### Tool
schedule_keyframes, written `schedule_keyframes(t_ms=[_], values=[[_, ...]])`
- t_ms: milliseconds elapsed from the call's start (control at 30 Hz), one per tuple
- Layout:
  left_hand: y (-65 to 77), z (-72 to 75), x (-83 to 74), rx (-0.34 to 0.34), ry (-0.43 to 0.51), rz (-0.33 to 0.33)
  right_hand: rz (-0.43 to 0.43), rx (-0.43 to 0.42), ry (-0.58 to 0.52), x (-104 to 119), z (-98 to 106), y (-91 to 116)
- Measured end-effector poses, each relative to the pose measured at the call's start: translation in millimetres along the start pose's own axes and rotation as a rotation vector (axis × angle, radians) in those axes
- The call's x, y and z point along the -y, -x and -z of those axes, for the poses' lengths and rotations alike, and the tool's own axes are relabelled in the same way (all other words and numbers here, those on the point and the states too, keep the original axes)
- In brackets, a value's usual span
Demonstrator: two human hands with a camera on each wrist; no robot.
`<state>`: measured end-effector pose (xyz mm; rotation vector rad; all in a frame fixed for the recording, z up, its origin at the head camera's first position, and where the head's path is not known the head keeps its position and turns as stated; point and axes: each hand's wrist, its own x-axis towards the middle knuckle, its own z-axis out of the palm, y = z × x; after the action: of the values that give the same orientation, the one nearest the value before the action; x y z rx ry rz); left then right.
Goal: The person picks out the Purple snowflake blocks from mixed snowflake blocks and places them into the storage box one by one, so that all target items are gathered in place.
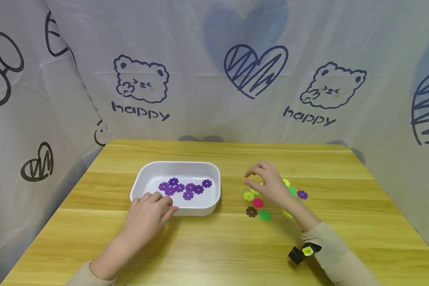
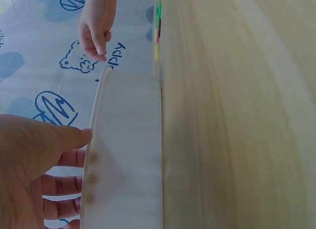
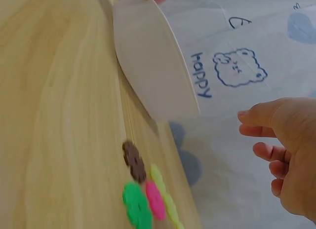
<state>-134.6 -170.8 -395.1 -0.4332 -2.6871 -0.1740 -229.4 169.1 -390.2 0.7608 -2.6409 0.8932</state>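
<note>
My left hand (image 1: pixel 147 215) holds the near rim of a white plastic tray (image 1: pixel 196 211), its fingertips over the edge. In the left wrist view the thumb lies at the rim and the fingers reach behind the wall. Several purple notched snowflake discs (image 1: pixel 180 188) lie inside the tray. Over the loose discs to the right hovers my right hand (image 1: pixel 271 186), thumb and index finger apart with nothing between them. Beneath and around it lie a pink disc (image 1: pixel 257 203), a brown disc (image 1: pixel 251 211), a green disc (image 1: pixel 265 215) and yellow ones (image 1: pixel 248 196); the hand hides some.
A purple disc (image 1: pixel 302 194) lies at the right side of the loose group. Everything stands on a wood-grain table (image 1: pixel 214 254). Behind it hangs a white cloth (image 1: pixel 200 91) printed with bears and hearts. A black band with a yellow patch (image 1: pixel 308 250) is on my right wrist.
</note>
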Motion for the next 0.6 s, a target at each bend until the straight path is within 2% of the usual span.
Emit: schedule_keyframes(t_ms=[267, 600], values=[[0.0, 0.7, -0.5, 0.0, 0.0, 0.0, -0.131, 0.025, -0.023, -26, 20, 21], [-0.4, 0.5, -1.1, 0.001, 0.0, -0.003, -0.182, -0.026, 0.002, -66, 41, 48]])
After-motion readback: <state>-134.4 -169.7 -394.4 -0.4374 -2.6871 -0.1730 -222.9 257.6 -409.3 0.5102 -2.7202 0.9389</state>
